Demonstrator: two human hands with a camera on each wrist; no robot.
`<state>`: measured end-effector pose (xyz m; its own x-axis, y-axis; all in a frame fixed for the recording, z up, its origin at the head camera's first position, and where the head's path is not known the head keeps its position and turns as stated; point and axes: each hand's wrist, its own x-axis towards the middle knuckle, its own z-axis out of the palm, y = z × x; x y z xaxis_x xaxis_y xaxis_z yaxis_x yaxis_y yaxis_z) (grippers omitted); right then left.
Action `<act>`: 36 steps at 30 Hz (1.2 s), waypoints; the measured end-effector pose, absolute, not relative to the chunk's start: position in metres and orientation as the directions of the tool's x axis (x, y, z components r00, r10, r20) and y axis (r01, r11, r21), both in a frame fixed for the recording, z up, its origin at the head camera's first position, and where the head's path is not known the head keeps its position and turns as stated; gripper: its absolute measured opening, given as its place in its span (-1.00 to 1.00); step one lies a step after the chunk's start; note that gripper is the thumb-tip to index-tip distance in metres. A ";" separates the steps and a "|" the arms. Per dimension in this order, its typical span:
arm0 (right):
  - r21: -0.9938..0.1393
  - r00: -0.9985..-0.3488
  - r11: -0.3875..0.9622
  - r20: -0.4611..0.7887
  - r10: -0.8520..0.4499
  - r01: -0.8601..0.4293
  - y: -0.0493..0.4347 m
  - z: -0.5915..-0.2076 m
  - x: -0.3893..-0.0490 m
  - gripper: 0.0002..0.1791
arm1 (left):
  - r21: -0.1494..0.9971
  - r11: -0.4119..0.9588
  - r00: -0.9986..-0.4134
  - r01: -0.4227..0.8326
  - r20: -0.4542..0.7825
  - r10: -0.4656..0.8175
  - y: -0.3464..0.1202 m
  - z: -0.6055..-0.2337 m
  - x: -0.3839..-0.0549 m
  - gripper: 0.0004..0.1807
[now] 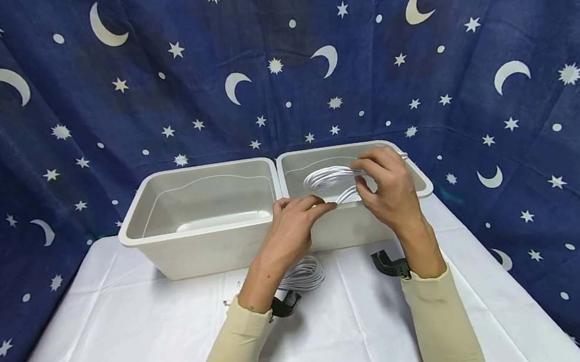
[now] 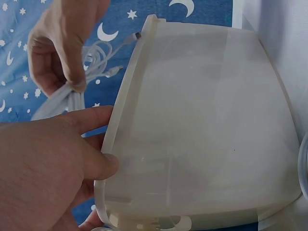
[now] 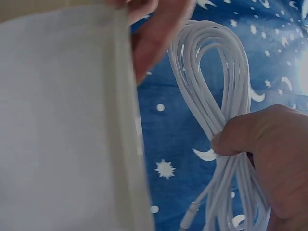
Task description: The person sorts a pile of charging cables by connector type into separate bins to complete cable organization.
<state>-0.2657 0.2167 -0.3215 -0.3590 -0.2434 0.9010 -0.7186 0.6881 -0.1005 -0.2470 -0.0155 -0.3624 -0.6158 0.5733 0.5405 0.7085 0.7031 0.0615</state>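
My right hand (image 1: 387, 185) pinches a looped bundle of white cable (image 1: 328, 177) between thumb and fingers, over the right grey bin (image 1: 348, 228). In the right wrist view the thumb lies across the waist of the cable coil (image 3: 211, 62), and one connector dangles below. Small plugs (image 2: 113, 72) hang from it in the left wrist view. My left hand (image 1: 294, 225) holds the front rim of the right bin near its left corner, thumb outside and fingers over the edge. More white strands (image 1: 348, 194) show just behind that rim.
A second grey bin (image 1: 202, 252) stands to the left, side by side with the first. Another coiled white cable (image 1: 305, 274) lies on the white tablecloth (image 1: 126, 340), partly hidden by my left wrist. A blue curtain (image 1: 275, 41) with moons and stars hangs behind the bins.
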 end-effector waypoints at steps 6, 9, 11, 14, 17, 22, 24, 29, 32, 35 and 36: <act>-0.081 -0.350 0.693 0.901 -0.257 -0.716 0.215 -0.329 -0.276 -0.74 | 0.056 0.701 -0.613 0.711 0.539 0.578 -0.015 -0.362 -0.247 -0.16; -0.088 -0.359 0.693 0.898 -0.256 -0.715 0.213 -0.332 -0.281 -0.73 | 0.050 0.704 -0.614 0.708 0.536 0.580 -0.015 -0.362 -0.246 -0.16; -0.091 -0.371 0.699 0.891 -0.261 -0.709 0.212 -0.334 -0.283 -0.73 | 0.048 0.708 -0.617 0.705 0.533 0.579 -0.015 -0.362 -0.246 -0.16; -0.106 -0.395 0.708 0.882 -0.258 -0.698 0.211 -0.338 -0.287 -0.71 | 0.049 0.712 -0.622 0.701 0.530 0.576 -0.014 -0.362 -0.245 -0.16; -0.116 -0.418 0.718 0.871 -0.258 -0.686 0.210 -0.342 -0.291 -0.69 | 0.049 0.715 -0.627 0.698 0.524 0.576 -0.014 -0.361 -0.245 -0.16; -0.126 -0.444 0.735 0.860 -0.254 -0.666 0.211 -0.348 -0.295 -0.70 | 0.047 0.717 -0.631 0.696 0.517 0.578 -0.014 -0.361 -0.245 -0.17; -0.130 -0.453 0.743 0.855 -0.251 -0.656 0.212 -0.349 -0.296 -0.71 | 0.046 0.717 -0.630 0.695 0.518 0.578 -0.014 -0.361 -0.246 -0.17; -0.139 -0.462 0.747 0.853 -0.244 -0.650 0.211 -0.349 -0.296 -0.71 | 0.049 0.721 -0.636 0.691 0.515 0.574 -0.015 -0.361 -0.245 -0.17; -0.139 -0.467 0.748 0.849 -0.248 -0.650 0.211 -0.348 -0.294 -0.72 | 0.051 0.724 -0.640 0.688 0.513 0.572 -0.016 -0.360 -0.245 -0.16; -0.142 -0.473 0.746 0.844 -0.252 -0.651 0.211 -0.347 -0.291 -0.73 | 0.048 0.724 -0.639 0.688 0.512 0.573 -0.016 -0.360 -0.245 -0.16; -0.141 -0.474 0.744 0.843 -0.256 -0.653 0.211 -0.347 -0.291 -0.73 | 0.048 0.723 -0.639 0.689 0.512 0.574 -0.016 -0.360 -0.245 -0.15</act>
<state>-0.2906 0.2113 -0.3467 -0.4736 -0.2558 0.8428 -0.6531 0.7440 -0.1412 -0.2448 -0.0157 -0.3605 -0.6386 0.5743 0.5123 0.6888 0.7234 0.0478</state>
